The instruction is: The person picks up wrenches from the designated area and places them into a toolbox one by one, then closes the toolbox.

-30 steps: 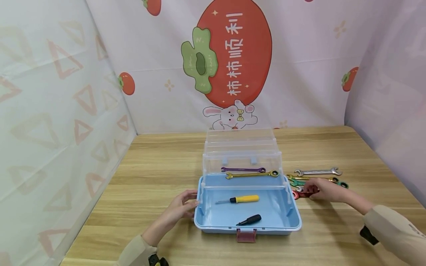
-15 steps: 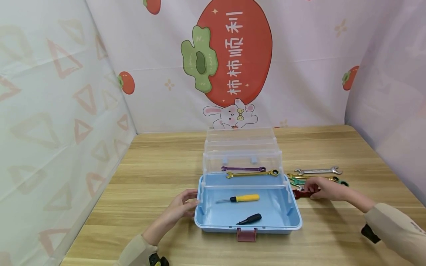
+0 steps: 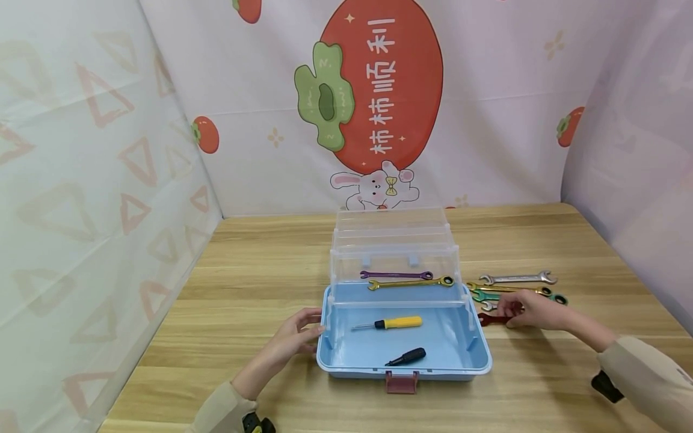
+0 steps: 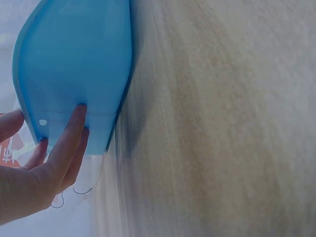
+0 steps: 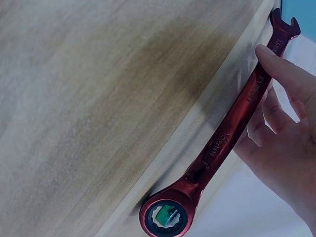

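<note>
Tabletop [image 3: 260, 270] below; right hand [image 3: 533, 311] pinches red wrench [image 5: 237, 118], ring end [image 5: 181, 198] clear only from right wrist; unclenched left hand [image 3: 295, 332] touches toolbox [image 3: 352, 374]

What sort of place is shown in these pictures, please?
Probably a small work corner for tools: printed sheets hang on three sides of a wooden table, which holds an open toolbox and several wrenches.

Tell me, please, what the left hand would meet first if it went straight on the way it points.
The left hand would meet the blue toolbox first, at its left outer wall; the fingers appear to touch it, though depth is hard to judge.
</note>
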A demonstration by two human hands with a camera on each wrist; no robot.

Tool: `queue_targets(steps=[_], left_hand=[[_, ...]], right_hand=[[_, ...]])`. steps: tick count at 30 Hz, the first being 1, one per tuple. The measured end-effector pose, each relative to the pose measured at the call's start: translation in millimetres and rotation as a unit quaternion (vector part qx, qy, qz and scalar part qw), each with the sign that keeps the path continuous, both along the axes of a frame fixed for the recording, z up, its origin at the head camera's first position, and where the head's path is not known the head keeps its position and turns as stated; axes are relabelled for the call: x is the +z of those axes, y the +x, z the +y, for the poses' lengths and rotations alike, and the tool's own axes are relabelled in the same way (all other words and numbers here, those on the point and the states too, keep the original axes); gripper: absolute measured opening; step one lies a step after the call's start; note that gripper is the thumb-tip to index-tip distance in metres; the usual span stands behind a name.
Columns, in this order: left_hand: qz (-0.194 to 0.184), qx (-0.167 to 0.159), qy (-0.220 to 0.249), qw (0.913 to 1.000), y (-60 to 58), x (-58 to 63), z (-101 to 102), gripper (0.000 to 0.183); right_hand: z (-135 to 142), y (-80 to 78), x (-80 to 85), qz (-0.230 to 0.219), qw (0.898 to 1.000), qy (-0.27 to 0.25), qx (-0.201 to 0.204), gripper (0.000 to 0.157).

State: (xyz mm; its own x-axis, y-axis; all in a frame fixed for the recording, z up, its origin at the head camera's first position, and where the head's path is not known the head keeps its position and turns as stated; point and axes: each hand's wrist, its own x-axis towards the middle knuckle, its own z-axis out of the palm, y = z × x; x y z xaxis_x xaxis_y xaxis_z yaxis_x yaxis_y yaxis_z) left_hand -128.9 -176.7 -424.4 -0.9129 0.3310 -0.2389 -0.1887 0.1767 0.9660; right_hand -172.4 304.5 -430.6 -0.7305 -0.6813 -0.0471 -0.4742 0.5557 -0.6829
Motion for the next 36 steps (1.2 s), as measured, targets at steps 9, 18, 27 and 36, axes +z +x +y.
queue_targets(steps=[9,18,27,36], left_hand=[[-0.004,0.003,0.002,1.0000,-0.1,-0.4,0,0.053],[-0.003,0.002,0.001,1.0000,-0.5,-2.0,-1,0.052],[-0.003,0.002,-0.001,1.0000,-0.9,-1.1,0,0.052],[-0.002,0.004,-0.004,1.0000,-0.6,-1.5,0,0.052]], right_hand=[[-1,1.9,3.0,-0.023,1.000,0.006,-0.018,0.013],[-3,1.1,4.0,0.009,0.999,0.038,-0.033,0.015],[-3,0.6,7.6,0.028,0.998,0.051,-0.034,0.015],[-2,-0.1,15.9,0.040,0.997,0.048,-0.048,0.017]])
